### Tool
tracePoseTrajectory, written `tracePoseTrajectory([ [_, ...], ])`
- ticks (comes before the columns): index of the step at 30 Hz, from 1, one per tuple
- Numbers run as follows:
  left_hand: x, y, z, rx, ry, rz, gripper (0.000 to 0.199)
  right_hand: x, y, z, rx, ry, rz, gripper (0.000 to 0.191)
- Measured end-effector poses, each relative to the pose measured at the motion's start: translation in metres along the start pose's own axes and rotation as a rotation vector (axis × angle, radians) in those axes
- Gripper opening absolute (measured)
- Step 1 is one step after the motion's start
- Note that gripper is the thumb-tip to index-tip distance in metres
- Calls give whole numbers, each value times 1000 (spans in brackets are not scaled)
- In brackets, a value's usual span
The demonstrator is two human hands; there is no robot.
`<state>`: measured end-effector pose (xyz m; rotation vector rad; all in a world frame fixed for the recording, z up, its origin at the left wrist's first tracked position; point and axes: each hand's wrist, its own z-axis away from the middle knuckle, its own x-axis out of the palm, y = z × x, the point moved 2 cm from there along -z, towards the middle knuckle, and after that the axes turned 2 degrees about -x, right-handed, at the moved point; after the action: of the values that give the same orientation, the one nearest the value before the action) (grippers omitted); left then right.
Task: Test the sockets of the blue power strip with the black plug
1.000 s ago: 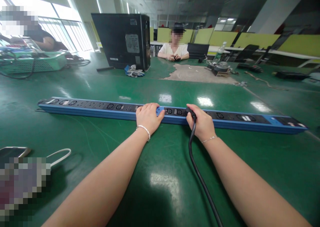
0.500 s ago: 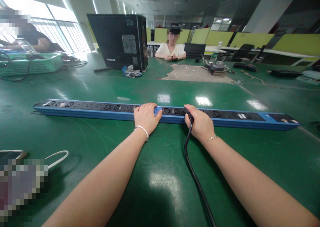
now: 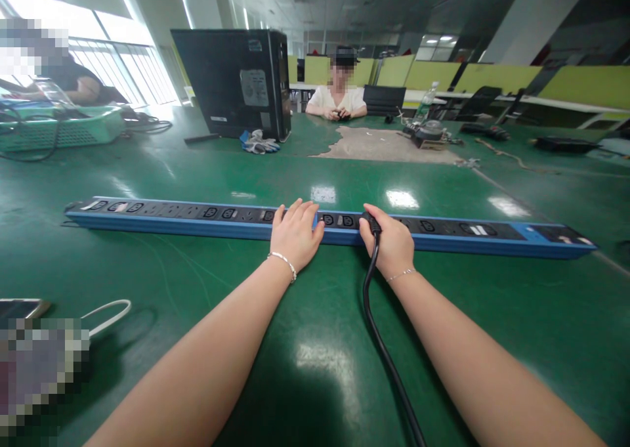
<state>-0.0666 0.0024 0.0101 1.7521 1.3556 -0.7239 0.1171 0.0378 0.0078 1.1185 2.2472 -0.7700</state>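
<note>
A long blue power strip (image 3: 226, 226) with a black socket face lies across the green table. My left hand (image 3: 296, 234) rests flat on its middle, fingers spread over the sockets. To the right, my right hand (image 3: 390, 240) is closed round a black plug (image 3: 373, 224) at the strip's face; how deep the plug sits is hidden by the fingers. From the plug a black cable (image 3: 381, 342) runs down towards the near table edge.
A black computer case (image 3: 229, 83) stands at the back with gloves (image 3: 259, 142) beside it. A green basket (image 3: 73, 130) is at the left, a blurred object (image 3: 39, 375) at near left. One person (image 3: 337, 99) sits opposite, another (image 3: 79, 79) at far left.
My left hand has shifted slightly right and its fingers have spread more. My right hand has moved slightly left, still round the plug.
</note>
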Motion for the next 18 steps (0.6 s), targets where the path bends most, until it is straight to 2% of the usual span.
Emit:
tracePoseTrajectory([
  [6,2,9,3,142,-100,-12,40,-3,1,-2,-75,-52,26,33],
  [14,3,7,3,150,-103,-26,39,-5,-1,-3,-66,-90,17,31],
  [18,2,7,3,146,-102,-28,39,-2,-1,0,-45,-51,2,30],
])
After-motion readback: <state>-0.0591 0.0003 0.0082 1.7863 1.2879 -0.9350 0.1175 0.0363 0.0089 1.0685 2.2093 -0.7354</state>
